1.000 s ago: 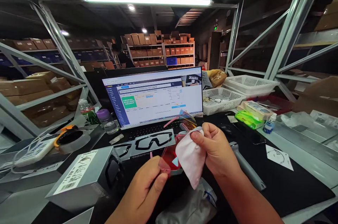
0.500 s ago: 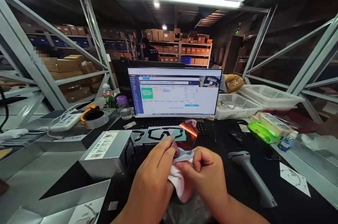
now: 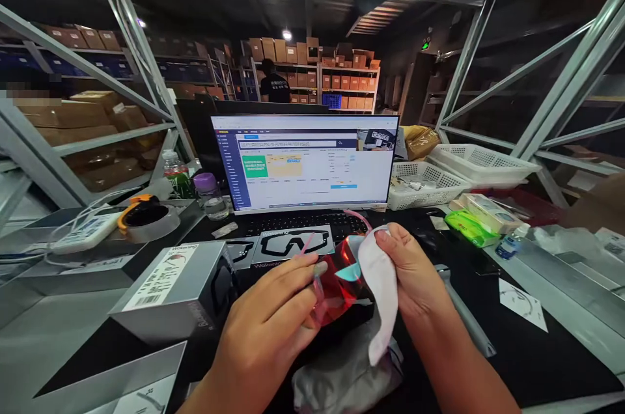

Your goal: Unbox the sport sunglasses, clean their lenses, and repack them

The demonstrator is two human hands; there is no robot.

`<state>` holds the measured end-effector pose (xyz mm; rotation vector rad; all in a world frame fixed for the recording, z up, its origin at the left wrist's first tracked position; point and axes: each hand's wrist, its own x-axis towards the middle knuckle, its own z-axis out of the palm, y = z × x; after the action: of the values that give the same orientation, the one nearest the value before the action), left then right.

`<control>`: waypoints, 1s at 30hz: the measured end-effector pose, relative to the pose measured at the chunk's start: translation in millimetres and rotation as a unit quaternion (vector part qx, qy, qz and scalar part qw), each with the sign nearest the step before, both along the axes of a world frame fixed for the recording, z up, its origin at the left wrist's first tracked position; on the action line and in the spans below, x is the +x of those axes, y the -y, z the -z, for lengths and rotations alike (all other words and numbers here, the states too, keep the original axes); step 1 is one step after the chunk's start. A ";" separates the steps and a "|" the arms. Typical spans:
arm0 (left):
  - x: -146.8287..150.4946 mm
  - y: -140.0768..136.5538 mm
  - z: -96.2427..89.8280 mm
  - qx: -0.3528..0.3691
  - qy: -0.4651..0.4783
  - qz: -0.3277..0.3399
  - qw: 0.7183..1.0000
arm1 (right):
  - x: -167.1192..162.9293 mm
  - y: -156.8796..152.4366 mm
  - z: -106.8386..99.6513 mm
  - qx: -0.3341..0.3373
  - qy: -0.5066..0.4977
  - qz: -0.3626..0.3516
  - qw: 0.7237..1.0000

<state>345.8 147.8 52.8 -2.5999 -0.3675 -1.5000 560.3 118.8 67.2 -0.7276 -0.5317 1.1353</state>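
Over the worktop (image 3: 541,365), before the monitor (image 3: 303,173) — gripping red-lensed glasses (image 3: 334,291) at one end with curled left hand (image 3: 266,319), pinching white cloth (image 3: 383,287) near the other with closed right hand (image 3: 411,265); apparently wiping — calling next for light, steady pressure.

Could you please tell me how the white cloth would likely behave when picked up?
It is probably floppy: the white cloth hangs in a curve below the right hand. It is likely light too: a pinch near its top seems to hold it.
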 end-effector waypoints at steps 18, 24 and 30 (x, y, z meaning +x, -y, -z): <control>8.6 -9.2 14.1 0.089 -0.004 0.013 0.996 | -44.3 16.0 14.9 0.032 -0.005 -0.008 0.999; 11.3 -11.3 19.2 0.089 -0.012 0.016 0.996 | -26.3 8.7 4.2 0.015 -0.093 -0.043 0.995; 10.9 -11.2 19.8 0.075 0.067 -0.062 0.993 | -71.0 11.4 37.1 0.120 0.139 0.150 0.972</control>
<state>356.8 159.1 33.0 -2.3252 -0.4049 -1.5967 489.2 107.4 30.1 -0.7310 -0.7531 0.6766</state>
